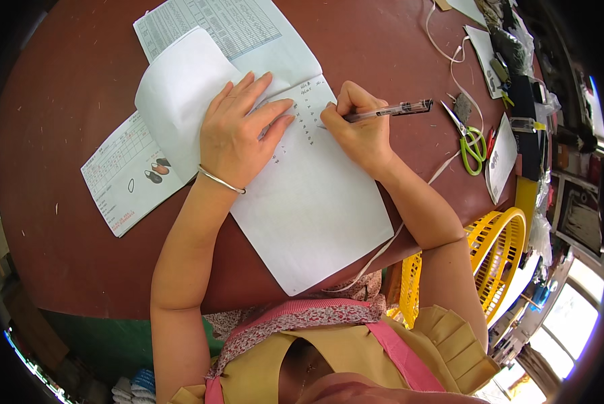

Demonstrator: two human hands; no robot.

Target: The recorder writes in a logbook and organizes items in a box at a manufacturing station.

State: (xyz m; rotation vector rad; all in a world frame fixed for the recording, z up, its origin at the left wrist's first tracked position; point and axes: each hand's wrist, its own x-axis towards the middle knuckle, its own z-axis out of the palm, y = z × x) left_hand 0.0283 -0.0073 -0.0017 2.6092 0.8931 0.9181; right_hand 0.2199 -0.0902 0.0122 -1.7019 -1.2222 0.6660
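Note:
A white sheet of paper (308,209) with short handwritten columns near its top lies on the brown table. My right hand (366,128) grips a pen (406,108) with a clear barrel and dark end, its tip side down by the writing. Fingers spread, my left hand (244,131) rests flat across the sheet's upper left and a folded-back page (180,81); a silver bangle circles that wrist. Under the folded page, a printed form (130,172) with a grid and small shoe pictures sticks out to the left. A printed table sheet (228,30) lies beyond.
Green-handled scissors (473,151) lie open on the table (66,249) at right, beside a white cord (450,57). Several papers (500,161) and plastic-wrapped things line the right edge. A yellow plastic basket (500,256) stands by my right elbow.

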